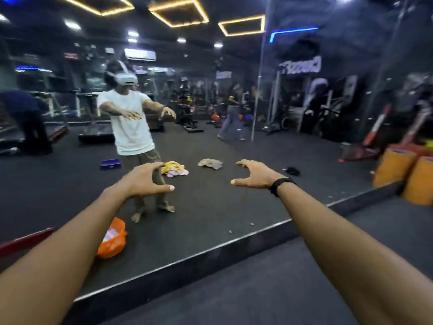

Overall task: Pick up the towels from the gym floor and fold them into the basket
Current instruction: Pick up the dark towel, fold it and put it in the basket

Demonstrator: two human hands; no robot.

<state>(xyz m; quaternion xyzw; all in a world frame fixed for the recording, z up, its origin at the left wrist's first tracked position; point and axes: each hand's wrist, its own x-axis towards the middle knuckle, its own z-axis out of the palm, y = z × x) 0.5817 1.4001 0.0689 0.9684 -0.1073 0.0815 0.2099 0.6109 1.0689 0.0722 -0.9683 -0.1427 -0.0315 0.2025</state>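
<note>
A mirror (234, 141) stands straight ahead of both raised hands (145, 181), blocking forward reach. Bare floor (269, 277) lies open below; orange blocks (419, 184) crowd the right.

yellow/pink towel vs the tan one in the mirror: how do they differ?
Colour: the yellow-and-pink towel is bright and patterned; the tan towel is dull brown-grey. Position: the yellow-and-pink towel lies just past the left hand, partly hidden by it; the tan towel shows whole in the gap between that hand and the right hand. Shared: both lie crumpled and unfolded on the dark floor, seen in the mirror, with neither hand touching them.
</note>
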